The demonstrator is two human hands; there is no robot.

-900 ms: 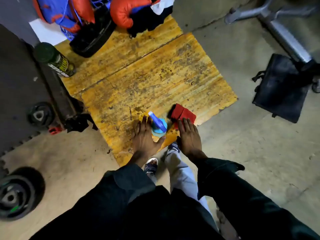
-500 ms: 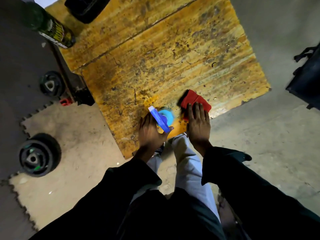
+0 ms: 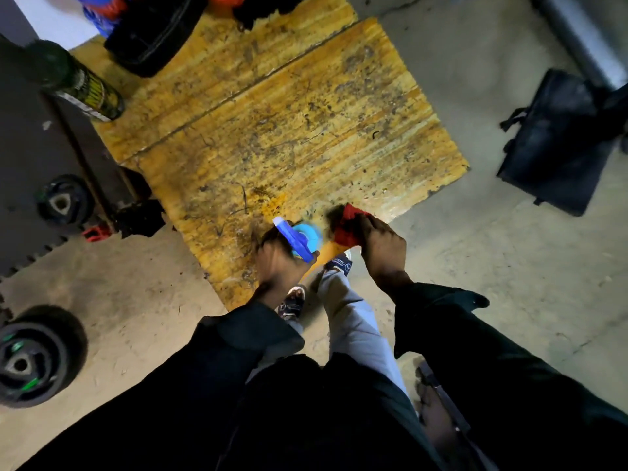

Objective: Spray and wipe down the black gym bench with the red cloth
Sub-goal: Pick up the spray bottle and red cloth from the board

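Above yellow board [image 3: 278, 130], red cloth [image 3: 346, 226] now bunched in right hand [image 3: 384, 249].

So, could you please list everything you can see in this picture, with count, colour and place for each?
spray bottle: one, blue, gripped in the left hand over the board's near edge
cloth: one, red, bunched in the right hand beside the bottle
board: one, worn yellow, flat on the concrete floor
weight plates: two, black, on the floor at left
can: one, dark green with yellow label, upper left
bag: one, black, on the floor at right
metal tube: one, grey, top right
left hand: one, holds the bottle
right hand: one, holds the cloth
sleeves: two, black
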